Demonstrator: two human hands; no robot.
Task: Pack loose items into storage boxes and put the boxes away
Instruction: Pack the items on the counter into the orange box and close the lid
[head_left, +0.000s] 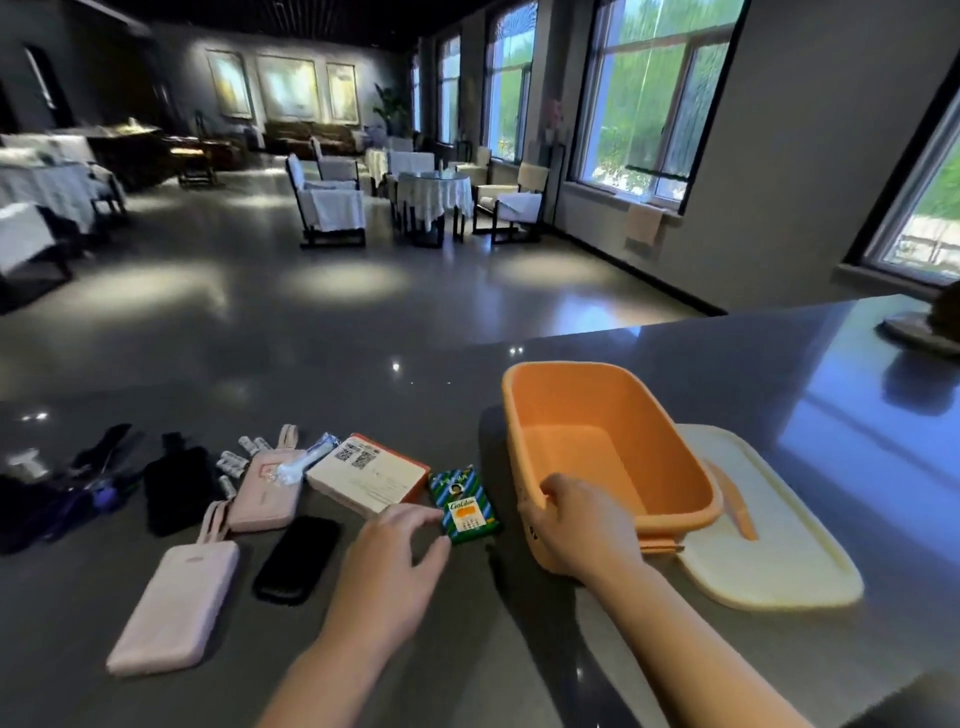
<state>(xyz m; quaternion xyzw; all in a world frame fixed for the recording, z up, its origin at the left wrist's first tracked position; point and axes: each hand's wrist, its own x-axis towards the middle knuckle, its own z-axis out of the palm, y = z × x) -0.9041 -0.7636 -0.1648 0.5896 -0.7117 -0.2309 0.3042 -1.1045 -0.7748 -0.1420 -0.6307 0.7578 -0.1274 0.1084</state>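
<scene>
Right hand (574, 525) grasps the near rim of the orange storage box (608, 441), fingers curled over its edge. Left hand (395, 561) is spread and released, fingertips (434, 516) just reaching the green packet (465, 506) at the box's 9 o'clock. A cream lid (769, 545) lies on the grey surface (519, 649) at the box's 4 o'clock. Further toward 9 o'clock lie a white booklet (363, 478), a black phone (298, 558) and two pink cases (176, 608).

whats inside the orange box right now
Nothing shows inside the orange box: its visible floor is bare. The near wall and the right hand gripping the rim hide the nearest strip of floor.
</scene>
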